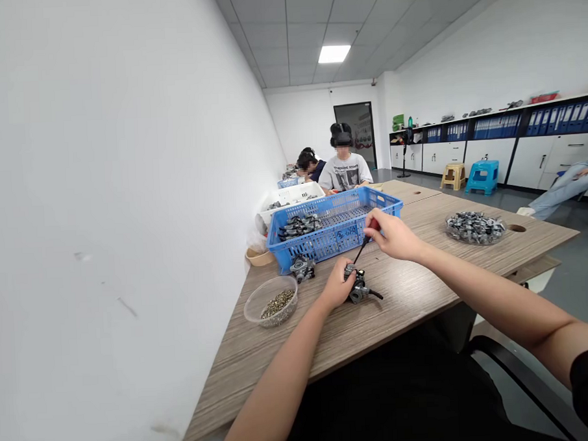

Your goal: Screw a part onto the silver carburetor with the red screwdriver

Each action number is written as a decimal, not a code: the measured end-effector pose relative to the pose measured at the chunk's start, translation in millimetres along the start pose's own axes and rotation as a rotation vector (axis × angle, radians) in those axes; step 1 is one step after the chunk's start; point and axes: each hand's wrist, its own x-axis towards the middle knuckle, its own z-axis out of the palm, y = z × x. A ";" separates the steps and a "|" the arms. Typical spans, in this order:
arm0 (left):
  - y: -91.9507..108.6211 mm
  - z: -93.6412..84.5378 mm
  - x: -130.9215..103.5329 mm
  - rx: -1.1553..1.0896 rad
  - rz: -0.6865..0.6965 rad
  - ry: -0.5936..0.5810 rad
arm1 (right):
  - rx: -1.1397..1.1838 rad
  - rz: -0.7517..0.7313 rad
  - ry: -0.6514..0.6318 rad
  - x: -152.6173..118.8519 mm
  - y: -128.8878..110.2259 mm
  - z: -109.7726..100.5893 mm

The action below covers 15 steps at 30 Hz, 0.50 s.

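Note:
My left hand is closed round a grey metal carburetor with a short black hose, holding it on the wooden table. Above it, my right hand grips the red handle of a screwdriver. The dark shaft slants down to the top of the carburetor; the tip's exact contact is too small to make out. Left of my left hand stands a clear round bowl with small brass-coloured screws. A second carburetor sits just behind that bowl, against the blue crate.
Behind my hands stands a blue plastic crate with several carburetors at its left end. A white crate lies beyond it. At right is a clear bowl of small metal parts. A white wall borders the left side; people sit across the table.

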 end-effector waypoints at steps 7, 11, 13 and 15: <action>-0.4 0.0 -1.4 0.030 0.002 0.022 | 0.095 0.296 0.109 -54.8 53.4 -37.4; -4.4 -0.1 -2.0 0.044 -0.011 0.026 | 0.103 0.398 -0.112 -104.4 78.1 -14.9; -6.0 -0.3 -2.4 0.047 -0.011 0.035 | 0.051 0.467 -0.111 -124.3 84.1 4.5; -7.3 -0.6 -3.1 0.050 -0.005 0.047 | -0.016 0.548 -0.088 -137.4 87.1 22.2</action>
